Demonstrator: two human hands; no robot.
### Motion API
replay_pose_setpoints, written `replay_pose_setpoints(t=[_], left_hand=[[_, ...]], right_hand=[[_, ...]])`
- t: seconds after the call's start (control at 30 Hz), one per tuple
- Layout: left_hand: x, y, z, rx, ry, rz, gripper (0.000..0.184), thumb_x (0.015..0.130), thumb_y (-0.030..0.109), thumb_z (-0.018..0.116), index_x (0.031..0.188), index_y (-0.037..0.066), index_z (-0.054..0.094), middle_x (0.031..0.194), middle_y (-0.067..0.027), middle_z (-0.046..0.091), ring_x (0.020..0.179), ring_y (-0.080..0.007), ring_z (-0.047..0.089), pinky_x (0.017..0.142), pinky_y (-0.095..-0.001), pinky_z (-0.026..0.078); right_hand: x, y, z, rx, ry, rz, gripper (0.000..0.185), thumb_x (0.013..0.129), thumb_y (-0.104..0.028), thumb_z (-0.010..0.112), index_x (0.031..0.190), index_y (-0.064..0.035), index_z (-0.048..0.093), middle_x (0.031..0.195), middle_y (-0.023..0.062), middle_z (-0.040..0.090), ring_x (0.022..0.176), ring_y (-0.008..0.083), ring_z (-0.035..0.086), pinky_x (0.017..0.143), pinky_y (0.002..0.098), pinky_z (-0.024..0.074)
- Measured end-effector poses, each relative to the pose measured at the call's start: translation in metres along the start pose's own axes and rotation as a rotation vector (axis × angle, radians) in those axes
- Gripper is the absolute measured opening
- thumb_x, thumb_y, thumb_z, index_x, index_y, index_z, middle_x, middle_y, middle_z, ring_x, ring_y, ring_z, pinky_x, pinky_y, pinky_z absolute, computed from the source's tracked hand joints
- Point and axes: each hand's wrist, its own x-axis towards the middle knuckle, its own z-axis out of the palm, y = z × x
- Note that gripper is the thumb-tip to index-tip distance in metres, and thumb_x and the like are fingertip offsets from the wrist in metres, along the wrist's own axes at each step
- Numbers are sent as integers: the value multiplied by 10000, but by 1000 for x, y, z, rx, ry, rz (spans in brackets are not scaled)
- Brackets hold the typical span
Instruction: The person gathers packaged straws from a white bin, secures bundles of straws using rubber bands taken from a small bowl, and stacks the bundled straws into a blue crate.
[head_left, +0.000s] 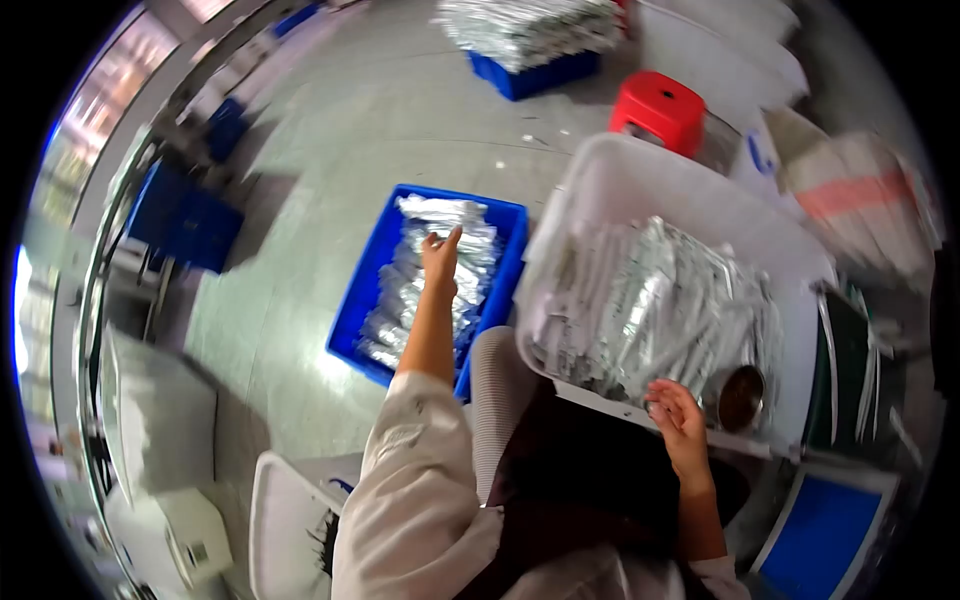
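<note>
A blue crate (343,318) stands on the floor in front, filled with shiny silver foil-like strips (398,290). Over these strips is my left hand (440,262), fingers apart, with nothing visible held. To the right, a large white tub (690,180) contains more silver strips (650,290) and a round brown dish-like object (741,398). My right hand (680,420) is at the tub's near edge, left of the brown object, its fingers loosely curled; whether they hold something small is unclear.
A red stool (662,108) stands behind the tub. Farther back, silver material is piled on another blue crate (535,76). Blue crates (185,220) and white containers (160,410) line the left. A woven sack (850,190) and a blue panel (822,530) are at right.
</note>
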Motion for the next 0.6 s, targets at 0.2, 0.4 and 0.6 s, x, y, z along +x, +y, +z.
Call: replay_pose_setpoints(t=[0.2,0.4,0.6], left_hand=[[-142,-18,88,410,-629,616,415,735,120,641,1083,-5,452,980,-147,539,812,-186,560,659,-297,471],[-191,-93,182,1204,-814,353,957,559,603,667,1111,-113,355,977,-276,512,958,-332,518,812,-387,430],[-192,-86,203,1505,-780,228,976,601,649,590,1114,-158,393,1125,-258,489,1043,-361,494,835,-390,421]], right_hand=[[-16,43,-37,-632,338,-152,228,748,-71,606,964,-21,550,959,96,563,817,190,570,603,251,460],[23,74,-38,-1061,361,-236,399,751,-229,612,1046,12,493,1023,159,537,942,325,519,749,392,440],[128,75,-70,-828,241,572,801,679,-439,659,1148,140,363,1106,270,468,1002,348,480,828,393,405]])
